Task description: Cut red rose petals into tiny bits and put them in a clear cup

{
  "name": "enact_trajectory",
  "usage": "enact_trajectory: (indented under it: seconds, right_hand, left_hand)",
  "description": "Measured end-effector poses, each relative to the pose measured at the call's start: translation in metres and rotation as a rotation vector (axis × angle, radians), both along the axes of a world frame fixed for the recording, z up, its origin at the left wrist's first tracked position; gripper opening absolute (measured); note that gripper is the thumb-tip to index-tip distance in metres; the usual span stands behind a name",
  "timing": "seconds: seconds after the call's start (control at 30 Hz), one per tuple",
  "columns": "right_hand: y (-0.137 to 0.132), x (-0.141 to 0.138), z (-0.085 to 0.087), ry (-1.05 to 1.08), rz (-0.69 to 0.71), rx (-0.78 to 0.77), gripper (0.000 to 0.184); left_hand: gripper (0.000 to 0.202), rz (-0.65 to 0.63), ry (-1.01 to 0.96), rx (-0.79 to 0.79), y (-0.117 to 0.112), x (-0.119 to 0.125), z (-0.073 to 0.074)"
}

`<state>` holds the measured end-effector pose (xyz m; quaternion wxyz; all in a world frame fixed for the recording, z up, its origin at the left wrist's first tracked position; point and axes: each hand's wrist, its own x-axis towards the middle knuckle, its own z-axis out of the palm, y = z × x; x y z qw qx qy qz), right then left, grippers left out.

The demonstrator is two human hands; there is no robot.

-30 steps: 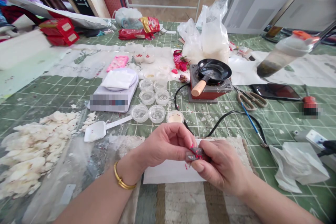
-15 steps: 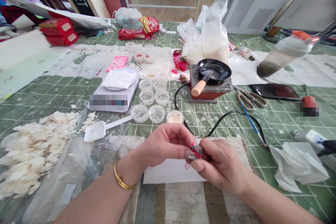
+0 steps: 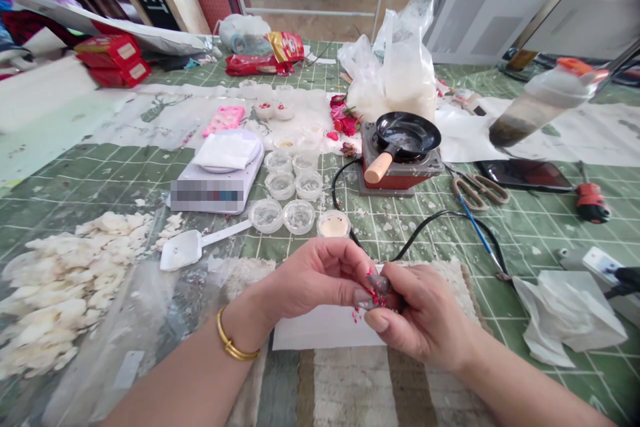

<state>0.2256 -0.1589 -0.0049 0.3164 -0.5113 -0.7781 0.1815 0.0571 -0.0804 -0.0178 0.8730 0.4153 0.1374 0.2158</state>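
Over a white paper sheet point(image 3: 320, 330), my left hand point(image 3: 317, 280) and my right hand point(image 3: 427, 313) meet with fingertips pinched together. Shredded red bits point(image 3: 374, 299), which look like flower petal, are caught between them. Small grey shapes show at the fingertips; whether they are nails or a separate piece I cannot tell. A few loose red crumbs point(image 3: 356, 315) show against the paper just below. Behind my hands stands a small clear cup with cream-coloured filling point(image 3: 334, 225) and red specks on its rim. A gold bangle point(image 3: 230, 337) circles my left wrist.
Several clear cups point(image 3: 299, 216), a white scoop point(image 3: 183, 250) and a scale point(image 3: 215, 177) lie ahead left. White flakes point(image 3: 75, 280) are heaped left. A black pan point(image 3: 409, 133) sits on a small corded stove point(image 3: 400, 177). Right are scissors point(image 3: 483, 190) and crumpled tissue point(image 3: 570, 317).
My fingertips have shifted slightly around the red bits, and the shreds are spread a little differently. Both hands stay in the same place, and the things around them have not moved.
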Motion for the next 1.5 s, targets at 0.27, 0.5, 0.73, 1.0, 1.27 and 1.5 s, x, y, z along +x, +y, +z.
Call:
enact_trajectory:
  seconds: [0.27, 0.5, 0.73, 1.0, 1.27, 1.5]
  right_hand:
    - [-0.0013, 0.0005, -0.0007, 0.015, 0.008, -0.022, 0.043]
    - [-0.0010, 0.0008, 0.0007, -0.020, 0.014, -0.034, 0.045]
    - [-0.0021, 0.0017, -0.0012, -0.016, 0.032, -0.050, 0.044]
    - [-0.0029, 0.0025, 0.0008, -0.009, 0.046, -0.132, 0.048]
    - [-0.0028, 0.0020, 0.0051, -0.016, 0.067, -0.176, 0.056]
    - [-0.0035, 0.0024, 0.0043, -0.003, 0.063, -0.186, 0.055]
  left_hand:
    - [0.013, 0.074, -0.051, -0.017, 0.0008, 0.0021, 0.0021]
    - [0.015, 0.051, -0.016, -0.035, 0.0000, 0.0010, 0.0002]
    - [0.017, 0.046, -0.012, 0.002, 0.0001, 0.0003, -0.0012]
    - [0.013, 0.033, -0.063, 0.003, -0.0007, 0.0002, -0.0002]
    - [0.010, 0.014, -0.140, 0.000, -0.0006, 0.0008, -0.0020]
    - [0.008, 0.002, -0.156, -0.032, 0.0001, 0.0007, -0.0008]
